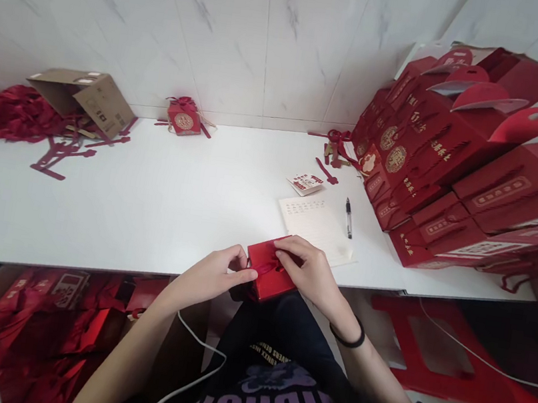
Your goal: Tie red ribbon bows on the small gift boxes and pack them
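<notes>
A small red gift box (267, 281) sits at the near edge of the white table (172, 207), tilted toward me. A red ribbon (266, 268) runs across its top. My left hand (211, 275) pinches the ribbon at the box's left side with closed fingers. My right hand (307, 269) rests on the box's top right, fingers curled down onto the ribbon. A black band circles my right wrist.
A stack of red gift bags (447, 161) fills the right side. A paper sheet (318, 226), a pen (348, 217) and a small card (305, 183) lie behind the box. A finished red box (184, 117), a cardboard box (90, 97) and loose ribbons (4, 111) lie far left. A carton of red items (38, 322) sits below the table.
</notes>
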Available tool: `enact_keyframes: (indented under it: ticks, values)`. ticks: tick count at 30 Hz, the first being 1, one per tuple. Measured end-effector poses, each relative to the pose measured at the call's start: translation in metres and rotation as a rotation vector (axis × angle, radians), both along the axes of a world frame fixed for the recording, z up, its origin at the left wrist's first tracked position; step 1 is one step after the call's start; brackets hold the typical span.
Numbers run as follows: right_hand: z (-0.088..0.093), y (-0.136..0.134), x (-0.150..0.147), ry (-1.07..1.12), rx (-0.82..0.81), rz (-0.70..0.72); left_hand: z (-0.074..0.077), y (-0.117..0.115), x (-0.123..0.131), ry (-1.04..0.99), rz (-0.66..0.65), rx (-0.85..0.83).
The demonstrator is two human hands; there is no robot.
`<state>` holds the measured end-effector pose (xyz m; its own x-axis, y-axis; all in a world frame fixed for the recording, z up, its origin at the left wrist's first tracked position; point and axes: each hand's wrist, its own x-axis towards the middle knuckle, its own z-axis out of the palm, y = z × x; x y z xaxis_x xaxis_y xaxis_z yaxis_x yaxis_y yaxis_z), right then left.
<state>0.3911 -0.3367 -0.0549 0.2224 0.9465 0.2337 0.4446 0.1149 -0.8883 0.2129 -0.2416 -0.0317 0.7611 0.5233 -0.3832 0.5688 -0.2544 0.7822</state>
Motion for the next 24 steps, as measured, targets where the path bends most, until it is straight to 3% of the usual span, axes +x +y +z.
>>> enact_keyframes:
  ticks: [2, 7, 10, 13, 19, 24]
  values:
    - [0.0, 0.001, -0.001, 0.016, -0.024, -0.022, 0.0, 0.001, -0.003, 0.004, -0.02, -0.012]
    - [0.0, 0.0, -0.002, 0.108, -0.079, -0.067, 0.012, -0.002, -0.005, -0.08, 0.024, 0.239]
    - [0.002, 0.0, -0.003, 0.041, -0.051, -0.045, 0.024, -0.002, 0.001, -0.084, 0.03, 0.116]
    - [0.003, -0.001, -0.003, -0.03, -0.006, -0.02, 0.033, 0.004, 0.009, -0.092, -0.053, 0.015]
    - [0.001, 0.0, -0.004, 0.056, -0.03, -0.008, 0.045, 0.018, 0.024, -0.128, -0.242, 0.221]
    - [0.001, 0.001, -0.004, 0.175, -0.074, -0.018, 0.048, 0.023, 0.036, -0.154, -0.338, 0.176]
